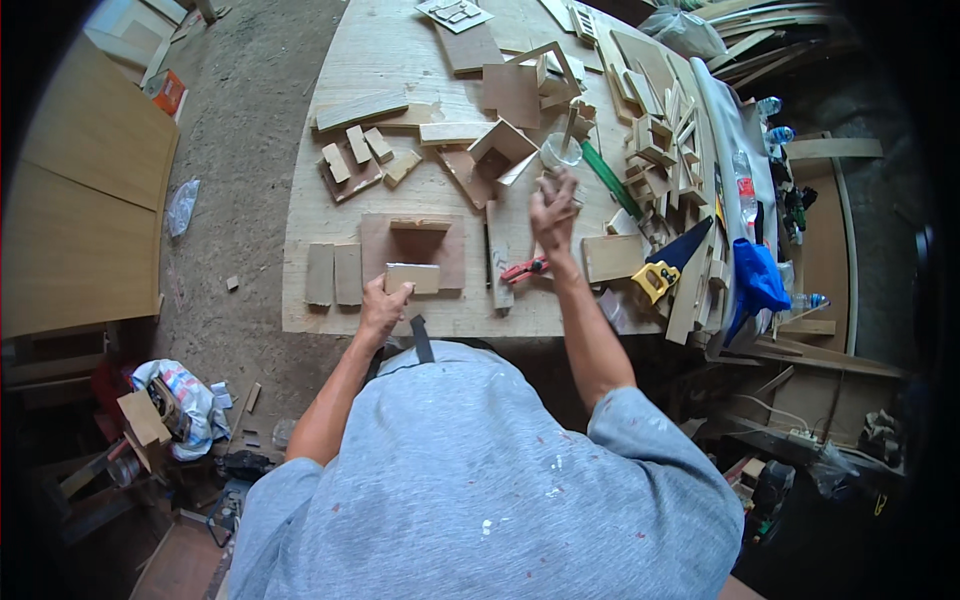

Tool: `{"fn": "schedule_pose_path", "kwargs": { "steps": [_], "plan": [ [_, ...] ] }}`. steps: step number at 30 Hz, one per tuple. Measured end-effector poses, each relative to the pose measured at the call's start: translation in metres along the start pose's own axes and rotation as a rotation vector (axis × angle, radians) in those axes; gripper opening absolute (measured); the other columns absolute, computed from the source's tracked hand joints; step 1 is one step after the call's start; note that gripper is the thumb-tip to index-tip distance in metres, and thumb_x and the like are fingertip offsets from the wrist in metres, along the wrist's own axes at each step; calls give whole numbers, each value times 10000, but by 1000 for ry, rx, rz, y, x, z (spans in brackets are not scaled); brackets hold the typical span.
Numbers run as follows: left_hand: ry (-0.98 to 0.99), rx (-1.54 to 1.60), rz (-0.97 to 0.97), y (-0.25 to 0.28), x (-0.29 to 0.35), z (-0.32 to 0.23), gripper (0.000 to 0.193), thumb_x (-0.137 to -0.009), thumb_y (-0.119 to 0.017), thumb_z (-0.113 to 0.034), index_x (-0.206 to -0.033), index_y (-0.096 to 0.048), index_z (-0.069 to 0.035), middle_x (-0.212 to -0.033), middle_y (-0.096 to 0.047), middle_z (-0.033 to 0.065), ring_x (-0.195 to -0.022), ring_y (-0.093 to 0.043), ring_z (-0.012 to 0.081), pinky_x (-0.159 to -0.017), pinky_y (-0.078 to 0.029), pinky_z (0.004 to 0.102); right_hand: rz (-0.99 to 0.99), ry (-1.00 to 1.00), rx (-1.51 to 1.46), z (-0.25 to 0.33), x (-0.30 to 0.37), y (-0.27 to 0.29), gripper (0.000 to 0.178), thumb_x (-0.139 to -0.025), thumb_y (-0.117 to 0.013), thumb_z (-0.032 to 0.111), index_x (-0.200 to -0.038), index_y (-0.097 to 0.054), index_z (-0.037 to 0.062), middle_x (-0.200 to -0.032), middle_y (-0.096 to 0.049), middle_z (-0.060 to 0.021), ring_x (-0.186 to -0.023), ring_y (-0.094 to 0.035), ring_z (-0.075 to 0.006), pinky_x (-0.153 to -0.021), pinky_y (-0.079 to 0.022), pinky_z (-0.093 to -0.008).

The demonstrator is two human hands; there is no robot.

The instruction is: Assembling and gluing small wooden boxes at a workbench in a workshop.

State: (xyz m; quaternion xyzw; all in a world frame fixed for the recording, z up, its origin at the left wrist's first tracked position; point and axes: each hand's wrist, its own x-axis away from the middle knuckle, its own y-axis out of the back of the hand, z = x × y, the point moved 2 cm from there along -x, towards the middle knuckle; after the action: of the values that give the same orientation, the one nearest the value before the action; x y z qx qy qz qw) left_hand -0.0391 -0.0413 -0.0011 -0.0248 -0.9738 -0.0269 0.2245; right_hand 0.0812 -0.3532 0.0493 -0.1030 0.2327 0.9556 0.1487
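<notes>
My left hand (382, 308) grips a small wooden block (413, 280) with a pale strip along its far edge. The block is held over the near part of a brown square board (375, 240), where another wooden block (420, 224) rests farther back. My right hand (554, 210) is just on the near side of a clear plastic cup (561, 152) with a stick (569, 127) standing in it. Its fingers look curled but are blurred, and whether they hold anything is hidden. Close to my right forearm lies a red utility knife (524, 271) across a narrow wooden strip (498, 245).
A handsaw (672, 262) with a yellow handle lies at the table's right. Several small blocks (358, 145) and an open wooden box (505, 150) stand farther back. A green strip (610, 178) lies beside the cup. Wood scraps (655, 140) crowd the right side, near a blue bag (757, 278).
</notes>
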Motion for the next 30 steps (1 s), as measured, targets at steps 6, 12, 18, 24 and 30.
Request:
{"fn": "schedule_pose_path", "kwargs": {
  "steps": [6, 12, 18, 24, 30],
  "plan": [
    [196, 326, -137, 2, 11, 23, 200, -875, -695, -229, -834, -672, -34, -666, -564, -15, -535, -490, 45, -430, -391, 214, 15, 293, 541, -92, -97, 52, 767, -797, -548, -19, -1496, -231, -31, -1414, -430, -325, -1270, -495, -433, -1061, -439, -447],
    [284, 480, -306, -9, 24, 17, 168, -874, -695, -227, -828, -632, -79, -700, -562, -15, -592, -502, 64, -458, -363, 227, 186, 501, 824, -99, -116, 37, 699, -829, -566, -54, -1488, -344, 21, -1429, -495, -178, -1337, -468, -306, -1138, -319, -417],
    [317, 591, -364, -28, 24, 10, 163, -868, -714, -233, -852, -617, -103, -737, -562, -24, -632, -500, 71, -489, -356, 230, 260, 475, 873, -95, -118, 43, 712, -835, -560, -10, -1504, -347, 107, -1407, -509, -126, -1288, -500, -270, -1090, -265, -497],
    [351, 629, -387, -40, 18, 7, 175, -863, -725, -239, -853, -622, -98, -746, -572, -20, -640, -511, 75, -480, -358, 222, 212, 411, 1019, -86, -104, 44, 702, -850, -617, 86, -1504, -367, 124, -1249, -626, -133, -1274, -513, -248, -1070, -227, -558],
    [373, 624, -382, -46, 13, 4, 185, -861, -731, -248, -850, -625, -97, -746, -575, -18, -646, -520, 71, -475, -361, 220, 181, 450, 1071, -104, -104, 44, 611, -842, -629, 118, -1434, -476, 117, -1185, -663, -156, -1229, -568, -253, -1089, -215, -547]
  ]
}}
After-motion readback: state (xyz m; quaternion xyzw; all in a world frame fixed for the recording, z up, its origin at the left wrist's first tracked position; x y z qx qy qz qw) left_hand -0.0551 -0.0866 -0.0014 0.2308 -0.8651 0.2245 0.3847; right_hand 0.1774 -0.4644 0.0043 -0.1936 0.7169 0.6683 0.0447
